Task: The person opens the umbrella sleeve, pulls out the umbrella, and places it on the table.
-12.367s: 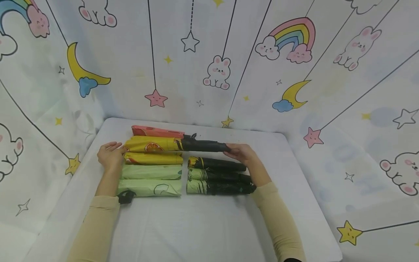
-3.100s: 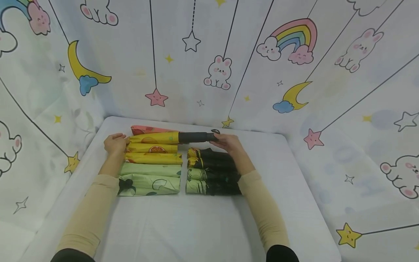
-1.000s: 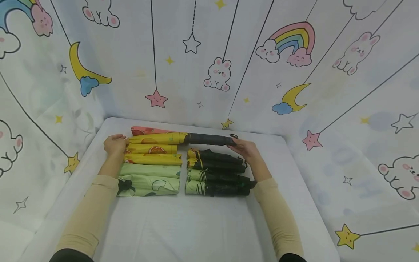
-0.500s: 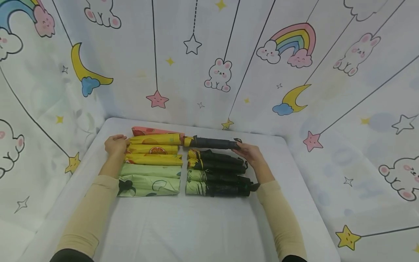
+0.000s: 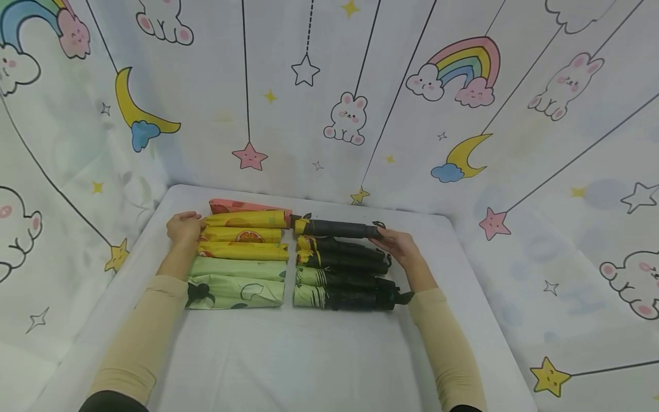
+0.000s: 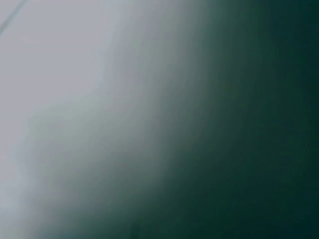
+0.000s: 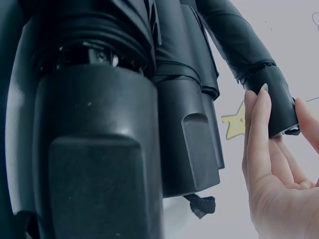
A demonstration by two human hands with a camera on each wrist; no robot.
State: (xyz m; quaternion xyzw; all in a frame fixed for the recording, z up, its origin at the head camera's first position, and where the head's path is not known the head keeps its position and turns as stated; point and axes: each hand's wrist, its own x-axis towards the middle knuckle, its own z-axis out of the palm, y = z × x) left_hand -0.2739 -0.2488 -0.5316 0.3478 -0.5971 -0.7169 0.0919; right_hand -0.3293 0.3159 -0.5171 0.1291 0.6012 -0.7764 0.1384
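Note:
My left hand [image 5: 184,227] pinches the left end of a yellow umbrella sleeve [image 5: 247,219] with an orange-slice print. Just right of that sleeve's mouth lies a folded umbrella [image 5: 340,229], yellow at its left end and black along the rest. The fingers of my right hand [image 5: 399,243] pinch its black handle [image 7: 273,97], which the right wrist view shows close up. Below it rest two more yellow-and-black umbrellas [image 5: 345,260] and two green-and-black ones [image 5: 355,297]. Only blur appears in the left wrist view.
Under the held sleeve lie two yellow sleeves [image 5: 242,250] and two green sleeves [image 5: 237,292]. At the back is a coral-red printed sleeve [image 5: 247,205], with something dark at its right end. Everything lies on a white-covered table [image 5: 304,360] before a cartoon-print backdrop [image 5: 288,114].
The right hand has moved right, drawing the umbrella out of the yellow sleeve and lowering it slightly. The left hand has kept its place on the sleeve. Earlier, another yellow-and-black umbrella joined the right row.

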